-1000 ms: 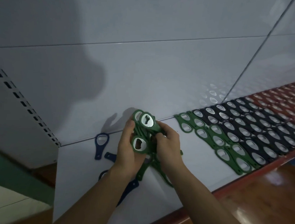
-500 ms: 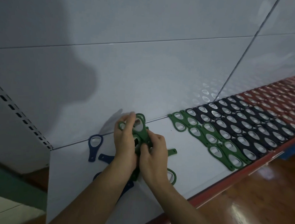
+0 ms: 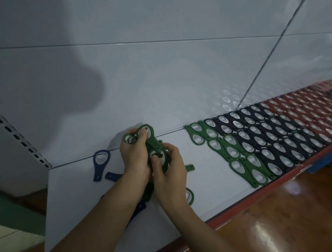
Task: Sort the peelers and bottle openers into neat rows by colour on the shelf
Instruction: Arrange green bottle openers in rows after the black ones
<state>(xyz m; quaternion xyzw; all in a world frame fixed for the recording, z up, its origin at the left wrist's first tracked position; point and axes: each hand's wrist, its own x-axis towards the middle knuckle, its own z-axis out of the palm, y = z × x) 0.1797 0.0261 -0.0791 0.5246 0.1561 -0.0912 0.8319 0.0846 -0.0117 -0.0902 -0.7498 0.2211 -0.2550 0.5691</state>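
Holding green openers bunch [image 3: 153, 146] btwn both hands, left grip [image 3: 135, 158] clamped round it, right grip [image 3: 171, 170] pinching lower part

A bundle of green bottle openers [image 3: 153, 144], matt and plastic-looking with bright metal inserts in the heads, is held in the left hand [image 3: 134, 158] and right hand [image 3: 170, 171]. Right of the bundle, the laid rows of green openers [image 3: 234, 157], dark navy openers [image 3: 271, 138] and red openers [image 3: 302, 111] show the same matt bodies and shiny metal ovals. Left of the bundle, a blue opener [image 3: 100, 164] looks matt. The shelf [image 3: 206, 177] and back panel [image 3: 163, 78] appear as smooth, faintly glossy painted metal. The floor [image 3: 290, 222] looks like glossy polished wood.
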